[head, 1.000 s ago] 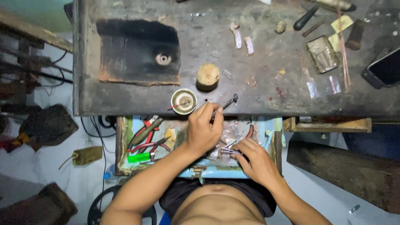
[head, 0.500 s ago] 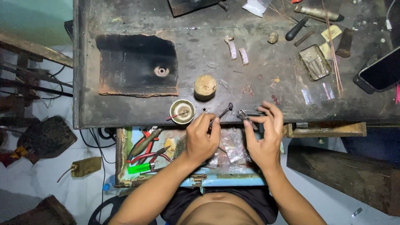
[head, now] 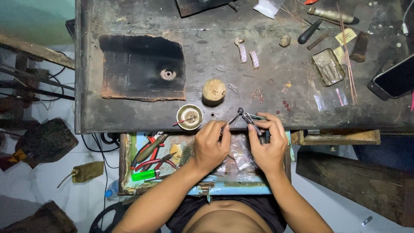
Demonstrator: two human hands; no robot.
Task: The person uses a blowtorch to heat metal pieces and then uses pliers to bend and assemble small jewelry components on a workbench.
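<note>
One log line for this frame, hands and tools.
left hand: holds thin tool | right hand: holds pliers | tips meet at workbench edge | open drawer below

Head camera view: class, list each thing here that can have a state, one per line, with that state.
Left hand: closed on a thin metal tool at the bench edge.
Right hand: closed on small metal pliers.
Wooden drawer: pulled open, tools inside.
Small round metal dish: upright, uncovered.
Rectangular metal tin: lid off.
Dark phone: screen dark.
Short wooden cylinder: standing upright.
</note>
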